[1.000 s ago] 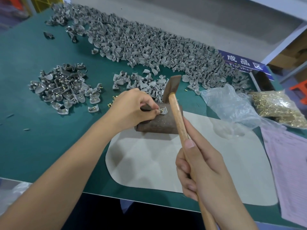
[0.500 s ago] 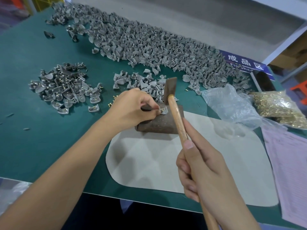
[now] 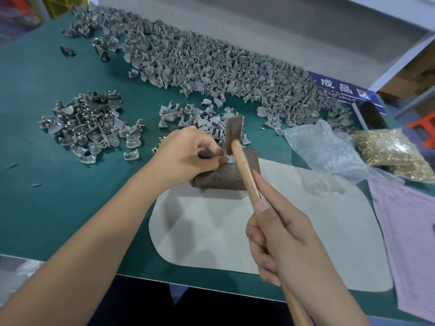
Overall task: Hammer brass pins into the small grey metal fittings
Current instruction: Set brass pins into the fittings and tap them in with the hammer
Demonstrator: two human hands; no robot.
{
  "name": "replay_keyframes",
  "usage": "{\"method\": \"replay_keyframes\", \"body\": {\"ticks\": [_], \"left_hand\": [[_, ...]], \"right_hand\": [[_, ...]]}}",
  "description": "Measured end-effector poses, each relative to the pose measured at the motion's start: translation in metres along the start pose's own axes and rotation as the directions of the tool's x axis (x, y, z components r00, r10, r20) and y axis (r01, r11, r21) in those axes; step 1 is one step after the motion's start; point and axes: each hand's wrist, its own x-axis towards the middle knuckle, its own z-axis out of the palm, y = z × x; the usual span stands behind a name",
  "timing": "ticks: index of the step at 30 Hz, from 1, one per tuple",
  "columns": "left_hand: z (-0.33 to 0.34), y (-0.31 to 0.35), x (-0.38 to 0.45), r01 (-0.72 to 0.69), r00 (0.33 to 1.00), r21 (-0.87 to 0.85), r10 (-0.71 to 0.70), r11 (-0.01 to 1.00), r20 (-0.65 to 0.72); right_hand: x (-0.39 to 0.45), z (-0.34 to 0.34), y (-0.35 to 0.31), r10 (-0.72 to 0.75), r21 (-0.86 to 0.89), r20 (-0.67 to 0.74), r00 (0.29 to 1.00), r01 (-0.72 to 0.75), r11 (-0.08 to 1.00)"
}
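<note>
Green bench (image 3: 58,208): grey fittings (image 3: 200,60), seemingly card mat (image 3: 211,231).

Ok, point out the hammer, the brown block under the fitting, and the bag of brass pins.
hammer (image 3: 233,134): head view, on its dark head.
brown block (image 3: 226,178): head view, on its speckled top face.
bag of brass pins (image 3: 393,149): head view, on the heap of pins inside.
</note>
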Motion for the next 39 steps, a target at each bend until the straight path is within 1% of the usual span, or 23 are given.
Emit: {"method": "replay_keyframes", "body": {"ticks": [2,6,9,13,14,17,21,22,25,29,35,37,39], "left_hand": [[-0.0010,0.0004,-0.0003,0.007,1.000,-0.005,-0.007,1.000,-0.010],[-0.0008,0.0001,-0.0013,0.035,0.999,-0.001,-0.035,0.999,-0.011],[-0.0010,0.0027,-0.0013,0.021,1.000,-0.008,-0.021,1.000,-0.003],[-0.0012,0.0010,-0.0010,0.047,0.999,-0.034,-0.047,0.998,-0.003],[-0.0007,0.0015,-0.0011,0.046,0.999,-0.043,-0.046,0.998,-0.002],[0.0000,0.0021,-0.0007,0.036,0.999,-0.030,-0.036,0.999,-0.005],[-0.0010,-0.0001,-0.0012,0.032,0.999,-0.060,-0.032,0.998,-0.008],[-0.0009,0.0000,-0.0012,0.031,0.999,-0.061,-0.032,0.998,-0.003],[-0.0011,0.0000,-0.0003,0.034,0.999,-0.037,-0.034,0.999,0.003],[0.0003,-0.0020,-0.0005,0.029,1.000,-0.044,-0.029,0.999,0.000],[0.0003,-0.0037,0.0002,0.000,1.000,-0.003,0.000,1.000,-0.015],[0.0004,-0.0025,-0.0003,-0.015,1.000,0.005,0.015,1.000,-0.021],[0.0000,-0.0021,-0.0002,-0.022,1.000,0.016,0.023,1.000,-0.017]], "right_hand": [[0.0001,0.0003,0.0010,-0.035,0.007,-0.006,0.999,0.035,0.999],[0.0018,-0.0020,0.0026,0.000,0.002,-0.012,1.000,0.000,1.000],[-0.0001,-0.0028,0.0014,-0.056,0.005,-0.011,0.998,0.056,0.998],[0.0032,-0.0040,0.0027,0.012,-0.018,-0.013,1.000,-0.013,1.000],[0.0031,-0.0044,0.0020,0.016,-0.017,-0.011,1.000,-0.016,1.000],[0.0027,-0.0042,0.0006,-0.039,-0.005,-0.013,0.999,0.039,0.999],[0.0049,-0.0057,0.0031,0.010,0.000,-0.020,1.000,-0.010,1.000],[0.0044,-0.0058,0.0034,0.003,-0.005,-0.020,1.000,-0.003,1.000],[0.0044,-0.0058,0.0043,-0.040,-0.022,-0.013,0.999,0.039,0.999],[0.0046,-0.0054,0.0055,-0.007,-0.015,0.009,1.000,0.007,1.000],[0.0031,-0.0044,0.0034,-0.015,0.010,0.018,1.000,0.015,1.000],[0.0010,-0.0020,0.0017,-0.039,0.025,0.005,0.999,0.039,0.999],[0.0011,-0.0014,0.0017,-0.031,0.025,-0.002,1.000,0.031,0.999]]}}
